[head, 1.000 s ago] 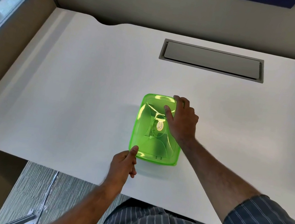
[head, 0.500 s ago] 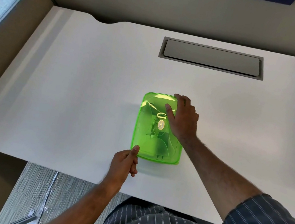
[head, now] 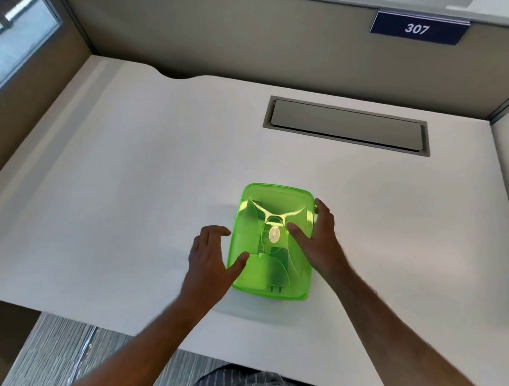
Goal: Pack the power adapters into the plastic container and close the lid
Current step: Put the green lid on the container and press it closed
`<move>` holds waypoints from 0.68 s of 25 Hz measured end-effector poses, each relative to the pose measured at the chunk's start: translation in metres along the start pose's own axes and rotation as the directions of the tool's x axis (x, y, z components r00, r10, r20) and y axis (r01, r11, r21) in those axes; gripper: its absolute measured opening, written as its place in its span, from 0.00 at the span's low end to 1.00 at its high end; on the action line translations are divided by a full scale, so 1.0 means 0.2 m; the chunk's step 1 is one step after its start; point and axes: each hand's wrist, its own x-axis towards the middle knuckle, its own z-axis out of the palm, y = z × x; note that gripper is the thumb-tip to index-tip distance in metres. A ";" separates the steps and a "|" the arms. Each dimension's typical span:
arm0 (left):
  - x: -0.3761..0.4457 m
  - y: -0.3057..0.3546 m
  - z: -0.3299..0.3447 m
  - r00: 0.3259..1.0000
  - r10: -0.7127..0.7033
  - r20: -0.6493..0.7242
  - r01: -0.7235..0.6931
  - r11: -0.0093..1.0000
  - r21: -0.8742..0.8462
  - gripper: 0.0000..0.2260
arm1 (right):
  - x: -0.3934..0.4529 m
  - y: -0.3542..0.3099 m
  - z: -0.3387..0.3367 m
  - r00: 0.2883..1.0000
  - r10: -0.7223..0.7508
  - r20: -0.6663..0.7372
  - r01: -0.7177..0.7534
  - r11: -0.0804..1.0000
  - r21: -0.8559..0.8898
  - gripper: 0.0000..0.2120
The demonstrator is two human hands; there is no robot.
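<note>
A translucent green plastic container (head: 278,202) stands on the white desk (head: 114,176) with its lid on top. Through the lid a dark power adapter (head: 277,269) shows, its prongs toward me. My right hand (head: 320,242) lies over the container's right rim, with the thumb on the lid and the fingers wrapped along the far right edge. My left hand (head: 211,261) is at the container's left side with its fingers spread. Its thumb rests on the lid's near left part and its fingers curl beside the left wall.
A grey cable hatch (head: 345,124) is set into the desk behind the container. Beige partition walls enclose the desk at the back and on both sides, and a blue sign (head: 417,28) reads 307. The desk's front edge is close to my body.
My left hand has moved from the container's near left corner up along its left side and has spread its fingers. My right hand has slid toward the right rim. The camera view has tilted up.
</note>
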 end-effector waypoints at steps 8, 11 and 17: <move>0.23 0.23 0.18 0.897 0.425 0.121 -0.442 0.864 0.241 0.20 | -0.38 0.08 -0.09 0.969 0.193 0.154 -0.184 0.980 -0.069 0.28; 0.24 0.32 0.27 0.812 0.540 0.224 -0.582 0.781 0.227 0.18 | -0.47 0.08 -0.14 0.929 0.245 0.279 -0.232 0.969 -0.079 0.31; 0.24 0.39 0.37 0.619 0.677 0.399 -0.768 0.628 0.125 0.14 | -0.55 0.11 -0.10 0.908 0.218 0.359 -0.263 0.961 0.083 0.29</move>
